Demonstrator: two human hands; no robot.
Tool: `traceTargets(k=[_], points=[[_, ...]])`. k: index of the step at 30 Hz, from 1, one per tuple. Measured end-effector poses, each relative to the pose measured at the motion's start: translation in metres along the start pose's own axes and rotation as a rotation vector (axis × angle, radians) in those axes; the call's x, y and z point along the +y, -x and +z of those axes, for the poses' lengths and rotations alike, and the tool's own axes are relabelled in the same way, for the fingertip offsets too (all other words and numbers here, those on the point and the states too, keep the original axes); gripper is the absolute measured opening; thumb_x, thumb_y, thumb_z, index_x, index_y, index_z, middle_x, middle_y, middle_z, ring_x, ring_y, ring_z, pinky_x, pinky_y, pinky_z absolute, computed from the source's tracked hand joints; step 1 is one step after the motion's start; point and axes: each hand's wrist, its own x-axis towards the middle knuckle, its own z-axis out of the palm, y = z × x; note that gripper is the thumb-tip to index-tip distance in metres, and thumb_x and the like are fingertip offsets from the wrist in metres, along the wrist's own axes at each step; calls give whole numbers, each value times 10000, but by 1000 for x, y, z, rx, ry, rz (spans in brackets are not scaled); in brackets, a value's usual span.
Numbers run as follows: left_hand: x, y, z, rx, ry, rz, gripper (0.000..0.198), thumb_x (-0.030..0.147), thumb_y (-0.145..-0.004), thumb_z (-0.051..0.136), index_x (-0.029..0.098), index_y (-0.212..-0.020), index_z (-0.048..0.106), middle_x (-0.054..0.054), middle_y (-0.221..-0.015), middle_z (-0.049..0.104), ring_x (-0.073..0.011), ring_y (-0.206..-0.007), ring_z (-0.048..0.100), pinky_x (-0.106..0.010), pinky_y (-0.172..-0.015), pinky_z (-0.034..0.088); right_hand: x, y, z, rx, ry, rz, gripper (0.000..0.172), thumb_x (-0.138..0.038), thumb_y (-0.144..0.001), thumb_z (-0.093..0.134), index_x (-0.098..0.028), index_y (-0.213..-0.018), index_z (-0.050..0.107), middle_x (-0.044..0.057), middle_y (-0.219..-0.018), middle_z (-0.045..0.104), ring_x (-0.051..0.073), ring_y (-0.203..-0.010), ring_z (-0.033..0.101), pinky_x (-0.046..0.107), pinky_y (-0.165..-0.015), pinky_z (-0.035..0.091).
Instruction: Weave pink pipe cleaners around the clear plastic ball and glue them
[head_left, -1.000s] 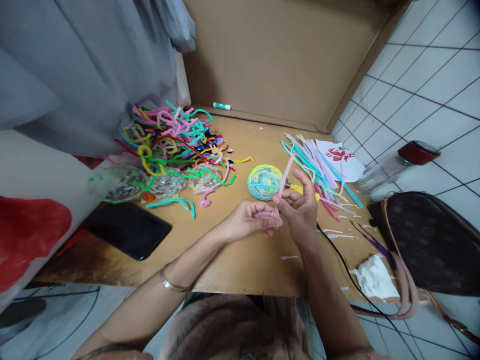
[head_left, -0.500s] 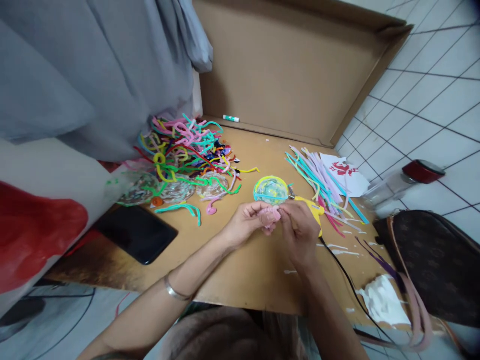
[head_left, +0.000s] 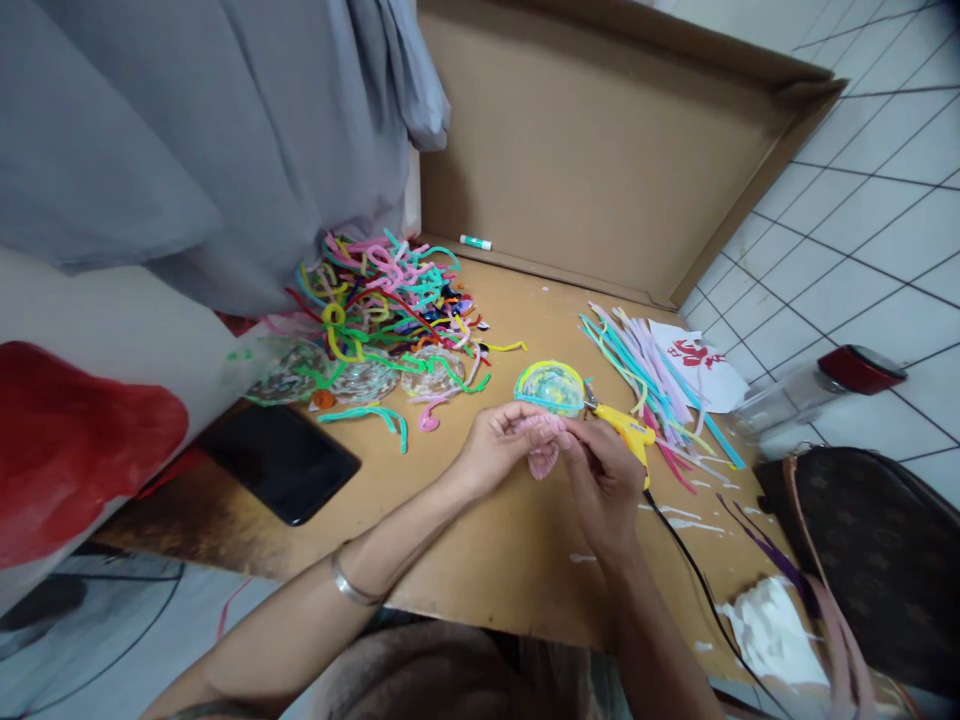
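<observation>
My left hand (head_left: 495,445) pinches a small pink piece of fuzzy pipe cleaner work (head_left: 544,458) between thumb and fingers. On its other side my right hand (head_left: 606,475) is closed with the fingertips at the piece's upper right edge. The fingers cover much of the pink piece, so its full shape is hidden. Just beyond the hands lies a round clear disc (head_left: 551,385) with a yellow upper rim and a light blue strip across it. A yellow glue gun (head_left: 628,432) rests beside the right hand, its nozzle toward the disc.
A tangled heap of coloured pipe cleaners (head_left: 390,290) lies at the back left, near glassy discs (head_left: 364,380) and a black phone (head_left: 281,465). Straight pipe cleaners (head_left: 645,365), a bottle (head_left: 817,390), a brown bag (head_left: 877,550) and white tissue (head_left: 776,630) occupy the right. A cardboard panel (head_left: 600,150) stands behind.
The pink piece has turned in my fingers and more of it now hangs below them. The right fingertips have shifted slightly along its edge. The whole view has moved a little.
</observation>
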Motion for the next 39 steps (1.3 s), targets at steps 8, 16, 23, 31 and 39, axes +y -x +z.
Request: traceTargets(k=[8,16,23,31,39], points=[[-1,0,1,28,36,24,413,468,-701,780,138,-834,571,-15,-611,673,-138,-457,624,-246,-481,491,3,1,5,37,-110,146,148,-241,-852,623,-252,-918,755,13,-783,714,176,-714,632,314,-669,519],[-1,2,2,-14,-29,106,369,494,-802,681,137,-814,588,-14,-606,641,-147,-484,617,-271,-501,490,7,-3,5,68,-289,269,87,-276,-781,698,-245,-813,772,6,-712,703,167,-645,625,300,-595,528],[2,3,4,-8,-34,126,366,494,-790,694,145,-786,584,-8,-586,623,-148,-490,607,-277,-520,486,2,-4,6,98,-354,351,83,-292,-756,713,-231,-743,768,-5,-651,685,148,-586,609,286,-566,529],[4,4,4,-3,-53,157,305,431,-797,705,143,-763,609,5,-594,600,-124,-496,590,-255,-530,480,3,-3,7,81,-439,409,73,-283,-760,728,-236,-784,778,-8,-673,707,142,-599,631,279,-596,537],[3,6,5,-10,-93,205,274,397,-839,665,129,-805,622,2,-603,604,-128,-514,602,-252,-527,481,7,-1,9,88,-495,428,99,-301,-748,749,-225,-802,780,-10,-650,709,132,-574,623,264,-574,523]])
